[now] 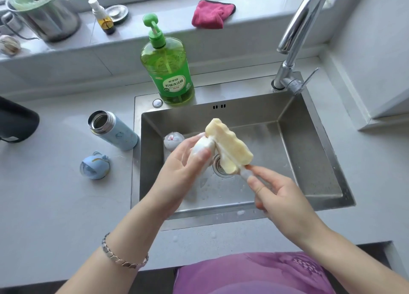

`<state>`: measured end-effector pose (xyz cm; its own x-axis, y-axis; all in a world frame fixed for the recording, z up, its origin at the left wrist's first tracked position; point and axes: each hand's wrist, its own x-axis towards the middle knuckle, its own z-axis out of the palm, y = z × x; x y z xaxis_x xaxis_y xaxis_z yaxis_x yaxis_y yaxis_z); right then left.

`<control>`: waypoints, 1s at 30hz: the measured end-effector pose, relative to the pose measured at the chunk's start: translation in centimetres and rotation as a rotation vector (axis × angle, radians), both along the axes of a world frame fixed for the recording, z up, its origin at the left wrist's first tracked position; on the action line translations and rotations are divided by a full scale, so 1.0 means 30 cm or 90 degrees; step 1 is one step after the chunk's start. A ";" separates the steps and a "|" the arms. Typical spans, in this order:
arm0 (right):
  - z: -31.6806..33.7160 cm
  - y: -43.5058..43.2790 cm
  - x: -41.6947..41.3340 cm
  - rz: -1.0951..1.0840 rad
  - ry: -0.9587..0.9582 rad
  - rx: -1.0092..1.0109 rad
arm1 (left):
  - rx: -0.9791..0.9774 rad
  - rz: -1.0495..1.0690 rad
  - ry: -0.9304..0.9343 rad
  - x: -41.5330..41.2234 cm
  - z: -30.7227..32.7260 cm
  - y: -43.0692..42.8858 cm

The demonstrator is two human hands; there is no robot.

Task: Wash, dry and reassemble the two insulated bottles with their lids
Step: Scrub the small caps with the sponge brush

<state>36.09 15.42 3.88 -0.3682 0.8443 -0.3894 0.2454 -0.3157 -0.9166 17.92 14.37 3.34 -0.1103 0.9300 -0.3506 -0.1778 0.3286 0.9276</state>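
Observation:
Over the steel sink, my left hand grips a small white bottle, mostly hidden by the fingers. My right hand pinches the clear handle of a yellow sponge brush, whose sponge lies against the white bottle's top. A white lid with red marks lies in the sink's back left corner. On the counter to the left, a light blue bottle stands open without its lid. Its blue lid lies in front of it.
A green dish soap pump bottle stands on the sink's back rim. The chrome tap rises at the back right. On the sill lie a pink cloth, a small spray bottle and a steel container.

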 end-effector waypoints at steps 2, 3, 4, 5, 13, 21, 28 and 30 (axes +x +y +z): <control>0.016 0.000 0.000 0.018 -0.011 -0.002 | 0.010 -0.018 0.091 -0.020 -0.007 -0.003; 0.024 -0.001 -0.001 0.026 -0.015 -0.006 | 0.016 -0.015 0.122 -0.025 -0.011 -0.003; 0.031 -0.003 -0.004 0.035 -0.017 -0.009 | 0.027 -0.008 0.143 -0.029 -0.015 -0.003; 0.037 -0.007 -0.006 0.047 -0.021 -0.005 | 0.039 -0.001 0.162 -0.034 -0.018 -0.005; 0.031 -0.024 -0.015 0.104 -0.074 0.101 | 0.081 -0.032 0.467 -0.033 -0.018 0.010; -0.020 -0.002 -0.038 0.064 -0.077 0.120 | 0.080 0.057 0.445 -0.033 -0.021 0.049; -0.053 0.021 -0.061 0.084 -0.070 0.057 | 0.006 0.070 0.312 -0.016 -0.066 0.037; -0.063 0.021 -0.073 0.077 -0.072 0.055 | -0.016 0.101 0.242 -0.011 -0.087 0.026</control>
